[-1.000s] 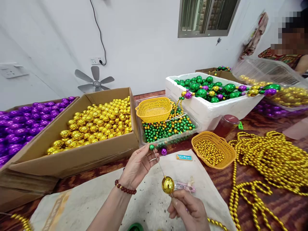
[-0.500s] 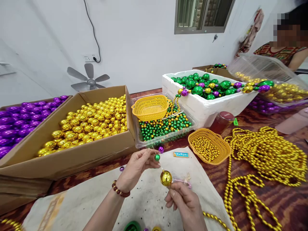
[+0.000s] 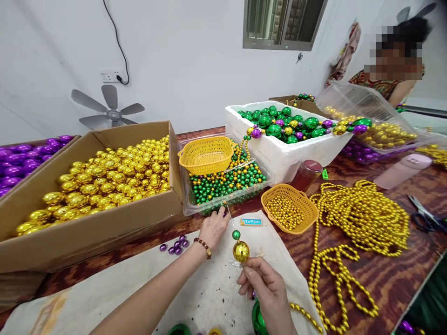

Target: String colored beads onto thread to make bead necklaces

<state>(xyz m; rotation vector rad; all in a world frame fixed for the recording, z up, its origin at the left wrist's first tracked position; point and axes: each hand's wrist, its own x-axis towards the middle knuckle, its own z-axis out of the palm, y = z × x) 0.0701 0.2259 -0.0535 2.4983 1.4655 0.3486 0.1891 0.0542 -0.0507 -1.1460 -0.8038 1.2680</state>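
My right hand [image 3: 266, 289] pinches the lower end of a thin beading needle [image 3: 229, 215], just under a large gold ball [image 3: 240, 251]. A small green bead [image 3: 236, 235] sits on the needle against the gold ball, and the bare tip points up and away. My left hand [image 3: 213, 229], wearing a beaded bracelet, reaches to the front of the clear tray [image 3: 230, 197]. Its fingertips close around a purple bead [image 3: 224, 214], mostly hidden by them. A large green ball [image 3: 258, 318] shows below my right hand.
Several purple beads [image 3: 174, 245] lie on the white cloth [image 3: 115, 298]. Behind stand a carton [image 3: 136, 223] of gold balls and a foam box [image 3: 279, 160] of green ones. Rightward are a yellow basket [image 3: 289, 209], gold bead strings [image 3: 366, 218], scissors [image 3: 424, 214] and a person [image 3: 377, 83].
My left hand has left the green bead and moved forward to the purple bead by the tray. The green bead has slid down the needle onto the gold ball. The view has turned rightward.
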